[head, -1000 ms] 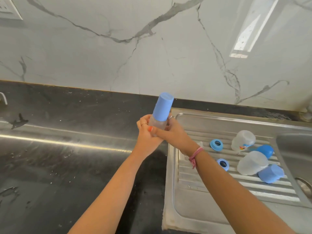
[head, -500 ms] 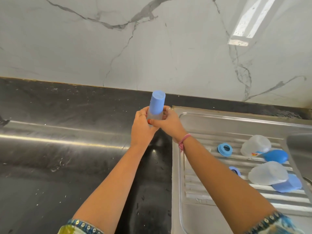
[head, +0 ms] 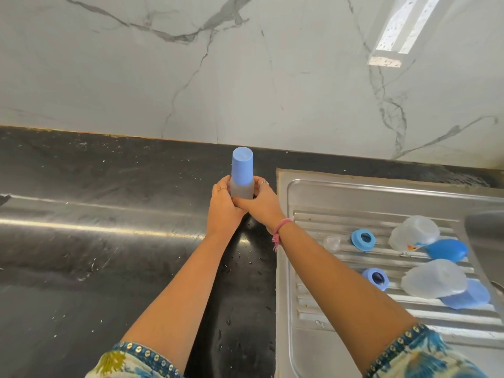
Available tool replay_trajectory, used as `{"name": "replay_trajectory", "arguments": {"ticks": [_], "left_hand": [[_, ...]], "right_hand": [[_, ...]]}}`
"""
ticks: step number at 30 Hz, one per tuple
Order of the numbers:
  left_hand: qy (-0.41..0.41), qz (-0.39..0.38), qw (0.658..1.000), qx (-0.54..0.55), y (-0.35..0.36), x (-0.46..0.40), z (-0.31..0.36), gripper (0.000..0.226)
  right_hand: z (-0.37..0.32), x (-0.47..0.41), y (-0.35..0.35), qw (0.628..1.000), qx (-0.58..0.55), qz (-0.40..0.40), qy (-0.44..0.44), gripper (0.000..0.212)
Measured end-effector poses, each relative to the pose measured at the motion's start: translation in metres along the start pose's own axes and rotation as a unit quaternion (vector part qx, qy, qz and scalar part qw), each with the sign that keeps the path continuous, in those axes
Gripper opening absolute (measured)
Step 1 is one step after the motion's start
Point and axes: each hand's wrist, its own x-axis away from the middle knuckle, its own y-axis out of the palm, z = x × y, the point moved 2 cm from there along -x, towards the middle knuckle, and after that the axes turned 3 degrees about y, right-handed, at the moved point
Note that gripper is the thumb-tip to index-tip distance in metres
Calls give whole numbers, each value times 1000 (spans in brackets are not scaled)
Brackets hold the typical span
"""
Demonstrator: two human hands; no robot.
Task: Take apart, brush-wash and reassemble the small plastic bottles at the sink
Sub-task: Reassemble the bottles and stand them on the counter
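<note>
Both hands, left hand and right hand, grip the capped bottle at frame centre; likely reassembled, next setting it on the worktop.

A white grey-veined marble backsplash fills the upper frame. Below it, a wet, speckled black stone countertop spans the left and centre.

A wet black countertop is seen, with a steel drainboard set in; two blue rings, clear bottle bodies and blue caps are laid there.
</note>
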Motion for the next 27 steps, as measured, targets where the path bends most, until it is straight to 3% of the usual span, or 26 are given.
{"name": "replay_trajectory", "arguments": {"ticks": [4,7,11,17,22,27], "left_hand": [[-8,11,999,-36,-5,13,-3,92],[8,44,997,-64,-12,37,3,97],[71,62,994,-55,-11,80,21,88],[177,27,983,-31,21,149,54,67],[215,-45,975,-24,61,197,73,54],[221,-44,973,-40,94,220,89,54]], "right_hand": [[4,10,-10,999,9,-24,21,87],[2,32,-27,998,22,-32,41,89],[2,85,-59,999,15,-40,32,78],[23,169,-119,999,36,3,0,56],[50,218,-179,997,26,72,-5,38],[65,244,-227,995,31,89,-6,28]]}}
